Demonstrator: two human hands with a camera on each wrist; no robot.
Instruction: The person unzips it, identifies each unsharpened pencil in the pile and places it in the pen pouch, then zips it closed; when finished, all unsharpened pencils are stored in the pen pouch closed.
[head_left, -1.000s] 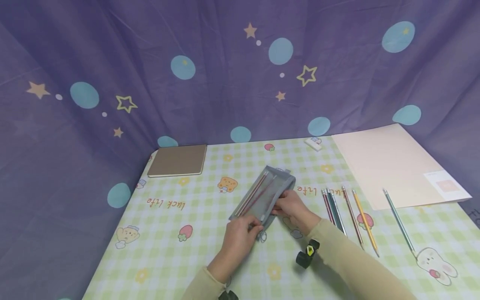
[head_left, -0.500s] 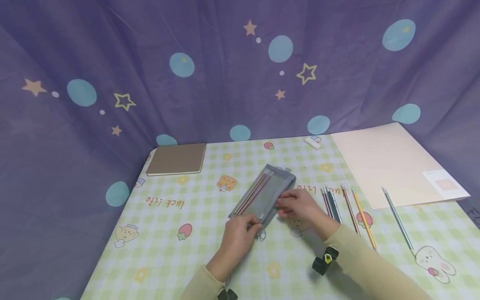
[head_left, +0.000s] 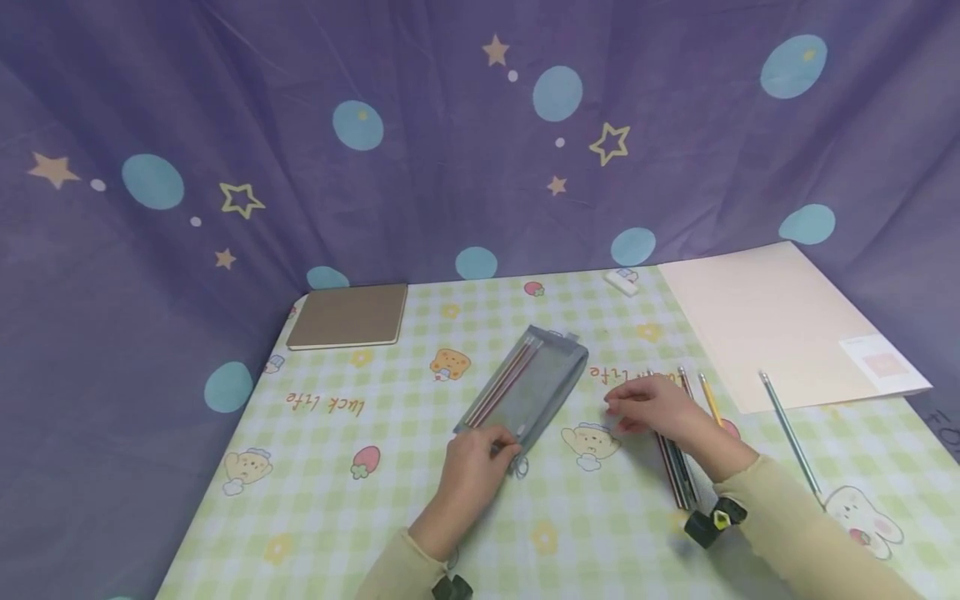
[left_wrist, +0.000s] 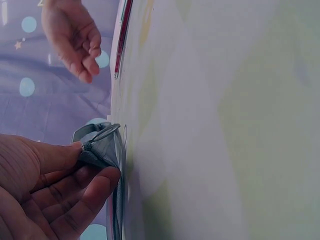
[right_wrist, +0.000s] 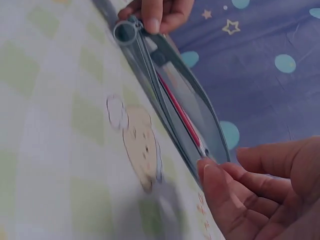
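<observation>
My left hand (head_left: 476, 467) pinches the near end of a grey, see-through zip pencil case (head_left: 551, 379) lying slanted on the table. Several pencils (head_left: 504, 383) show through its side. In the left wrist view, thumb and fingers grip the fabric by a zip-pull ring (left_wrist: 107, 132). My right hand (head_left: 663, 408) hovers right of the case, fingers loosely bent and holding nothing. Beneath its wrist lies a bunch of dark pencils (head_left: 675, 475), partly hidden. A yellow pencil (head_left: 709, 396) lies beside them, mostly covered by the right arm. Through the case's zip opening, the right wrist view shows a red pencil (right_wrist: 180, 112).
A teal pencil (head_left: 791, 433) lies farther right, near a large cream sheet or folder (head_left: 772, 325). At the back are a brown notebook (head_left: 348, 317) on the left and a white eraser (head_left: 621, 284). A purple curtain (head_left: 420, 192) hangs behind the checked tablecloth (head_left: 337, 517).
My right hand has come away from the pencil case and moved right, over the loose pencils. The pencils inside have shifted together. My left hand keeps its hold on the case.
</observation>
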